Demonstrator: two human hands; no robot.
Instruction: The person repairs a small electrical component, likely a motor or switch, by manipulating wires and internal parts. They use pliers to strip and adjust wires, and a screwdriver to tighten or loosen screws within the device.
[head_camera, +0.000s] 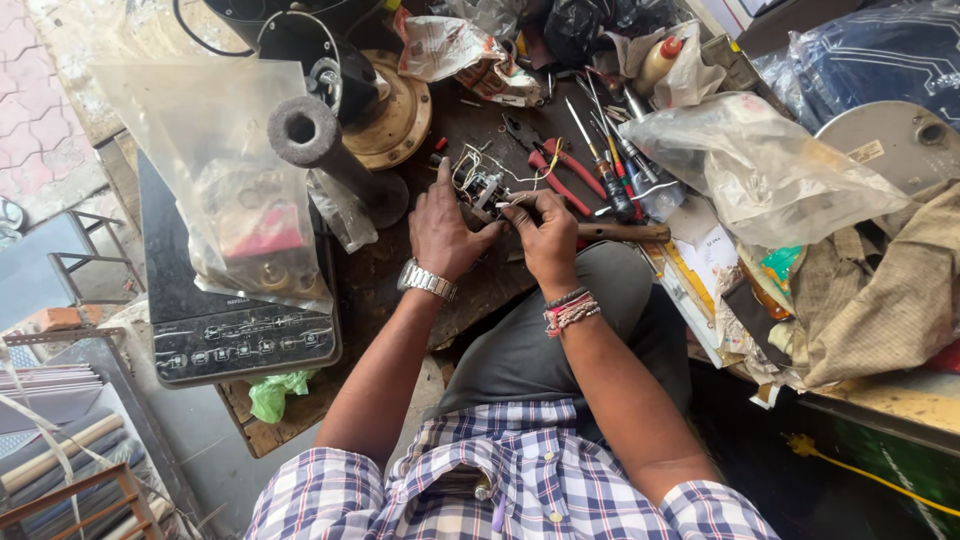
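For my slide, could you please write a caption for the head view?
Left hand and right hand work on a small wired part beside red-handled pliers.

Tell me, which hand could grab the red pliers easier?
Probably the right hand: the red pliers lie just beyond it, while the left hand presses the small wired part.

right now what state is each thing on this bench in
left hand: pressed on the small wired part
right hand: gripping a wooden-handled tool
red-handled pliers: lying unused, handles apart
induction cooktop: display dark, bag on top
glue bottle: capped, lying down
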